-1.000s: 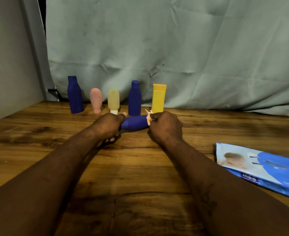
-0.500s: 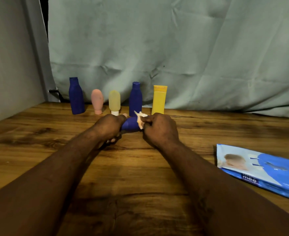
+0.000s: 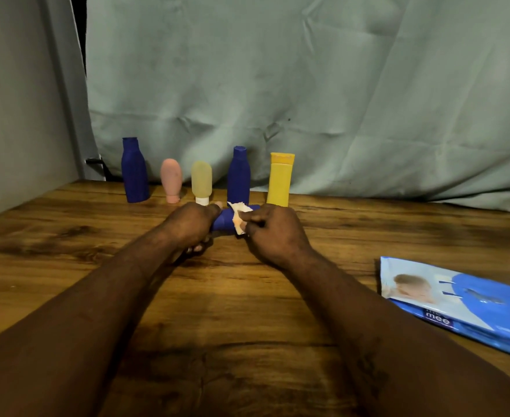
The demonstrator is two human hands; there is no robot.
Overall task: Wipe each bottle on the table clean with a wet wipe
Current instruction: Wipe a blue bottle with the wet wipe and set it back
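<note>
The dark blue bottle (image 3: 223,222) lay on its side between both hands, toward the far edge of the table (image 3: 247,311), a little left of centre. I could not tell whether it rested on the wood or hung just above it. I had the left hand (image 3: 192,224) curled round one end, in my judgement to stop it rolling. The right hand (image 3: 273,233) pinched the wet wipe (image 3: 239,218) and pressed it on the bottle's body; I judged wiping was in progress.

Behind, along the far edge, five stood upright in a row: tall blue bottle (image 3: 134,171), pink bottle (image 3: 171,180), pale yellow bottle (image 3: 201,182), second blue bottle (image 3: 238,173), yellow bottle (image 3: 281,180). I could not tell if any had been wiped.

The wipe pack (image 3: 458,302) lay flat at the right edge, probably handy for a fresh sheet.
</note>
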